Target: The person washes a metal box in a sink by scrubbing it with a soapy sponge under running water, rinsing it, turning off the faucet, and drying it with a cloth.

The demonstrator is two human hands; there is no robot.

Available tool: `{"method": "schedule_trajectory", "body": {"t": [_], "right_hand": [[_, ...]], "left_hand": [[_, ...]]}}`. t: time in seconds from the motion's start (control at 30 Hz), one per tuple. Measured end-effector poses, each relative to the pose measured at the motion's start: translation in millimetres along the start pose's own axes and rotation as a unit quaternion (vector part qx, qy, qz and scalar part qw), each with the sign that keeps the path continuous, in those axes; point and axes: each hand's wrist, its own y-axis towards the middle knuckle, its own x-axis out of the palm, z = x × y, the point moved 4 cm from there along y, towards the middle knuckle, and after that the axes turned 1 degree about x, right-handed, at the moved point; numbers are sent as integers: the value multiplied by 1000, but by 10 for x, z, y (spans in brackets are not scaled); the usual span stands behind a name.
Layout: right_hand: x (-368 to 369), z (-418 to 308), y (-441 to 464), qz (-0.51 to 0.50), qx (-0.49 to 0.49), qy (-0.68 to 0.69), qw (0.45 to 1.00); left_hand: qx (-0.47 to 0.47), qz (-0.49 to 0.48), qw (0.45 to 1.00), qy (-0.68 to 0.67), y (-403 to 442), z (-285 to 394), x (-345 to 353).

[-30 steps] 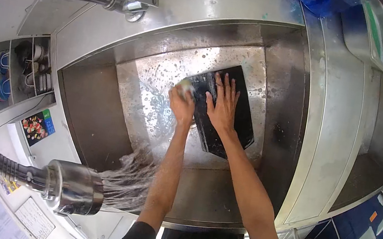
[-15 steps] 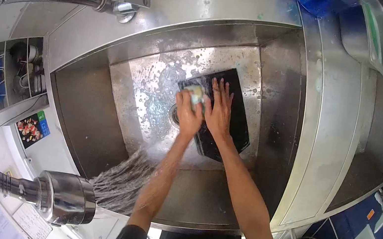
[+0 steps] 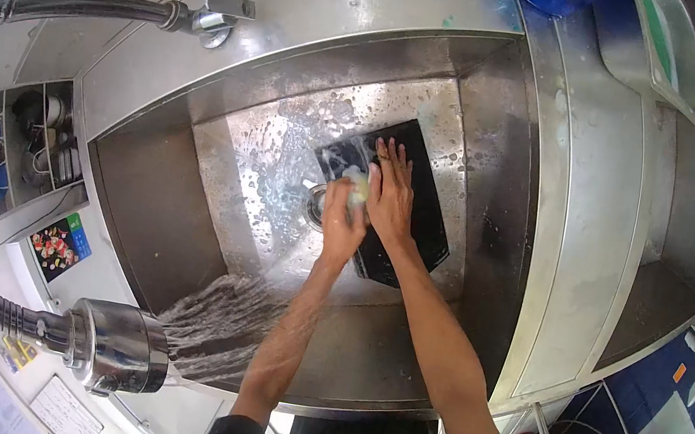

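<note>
A flat black panel with angled corners (image 3: 424,202) lies on the floor of a steel sink (image 3: 234,158). My left hand (image 3: 341,223) is closed round a pale yellow sponge (image 3: 360,186), pressed to the panel near its left edge. White suds streak the surface just above the sponge. Beside it, my right hand (image 3: 392,199) rests flat on the panel with fingers stretched out. A small white thing shows by the drain (image 3: 315,205), left of my left hand; I cannot make out what it is.
From the lower left, a spray head (image 3: 117,349) on a ribbed hose throws water over the sink's near side and my left forearm. A lever tap (image 3: 220,15) stands on the back ledge. Divided bins (image 3: 15,137) hold utensils at left. Another basin (image 3: 671,268) lies right.
My left hand and the sponge have moved down along the panel, uncovering suds at its upper left. My right hand stays flat on the panel. The camera view has shifted slightly.
</note>
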Motion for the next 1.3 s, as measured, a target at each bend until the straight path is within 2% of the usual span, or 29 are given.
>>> {"method": "schedule_trajectory", "body": {"t": [0.07,0.1,0.2,0.23,0.27,0.33,0.37,0.4,0.43,0.47,0.5,0.53,0.57,0.6,0.67,0.7,0.77,0.8,0.87,0.9,0.97,1.07,1.1,1.17,1.2,1.27,1.3], "right_hand": [[-11,-22,32,2,-5,4,1000],[-23,-31,5,5,-5,12,1000],[-52,-31,9,8,13,38,999],[-93,-76,5,11,2,30,999],[-145,-142,8,16,-7,28,999],[-283,-348,-77,-14,74,90,993],[-364,-475,-188,22,120,141,982],[-478,-642,-273,18,119,142,983],[-478,-694,-392,-69,292,272,914],[-424,-775,-573,-152,449,385,792],[-393,-813,-690,-157,443,387,794],[-294,-857,-832,-160,466,506,708],[-212,-900,-940,-160,478,613,608],[-255,-1006,-949,-162,471,613,613],[-329,-1166,-994,-136,463,637,601],[-347,-1223,-998,-136,463,637,601],[-361,-1324,-975,-168,451,628,612],[-350,-1345,-973,-171,449,627,613],[-358,-1390,-1000,-194,413,582,673],[-358,-1449,-1015,-196,412,581,674],[-384,-1548,-1042,-151,428,653,606],[-280,-1397,-1202,-155,392,665,617],[-307,-1397,-1235,-156,392,664,617],[-424,-1489,-1255,-188,309,709,605],[-452,-1526,-1245,-187,310,708,606],[-475,-1549,-1169,-145,364,692,606],[-447,-1576,-1075,-142,363,693,606]], "left_hand": [[-56,20,998,18,2,-216,-51],[-129,58,989,37,144,-227,-53],[-98,43,993,-47,-49,204,3],[-152,7,983,-103,-240,157,-44],[-145,13,983,-107,-369,157,-147],[-318,33,918,-236,-530,119,-324],[-318,31,918,-236,-583,232,-437],[-294,40,927,-232,-482,592,-651],[-268,53,935,-227,-416,842,-810],[-267,60,935,-225,-433,929,-885],[-144,3,985,-90,-398,1102,-937],[-17,-55,997,50,-384,1256,-960],[-5,-54,996,74,-386,1251,-990],[0,-46,996,72,-305,1249,-1031],[86,-21,994,64,-176,1269,-1112],[84,-21,994,64,-191,1208,-1118],[8,-48,996,75,-213,1031,-1098],[8,-44,996,75,-170,1023,-1100],[58,42,997,19,-120,1079,-1155],[75,70,995,2,-113,1110,-1191],[-56,56,994,-81,-107,1052,-1201],[-155,40,977,-143,-189,1080,-1226],[-124,111,972,-166,-244,1071,-1267],[-74,133,988,-22,-546,372,-1109],[-52,150,986,51,-696,26,-1028],[-280,1,950,141,-734,-72,-1003],[-159,75,984,15,-457,599,-1238]]}}
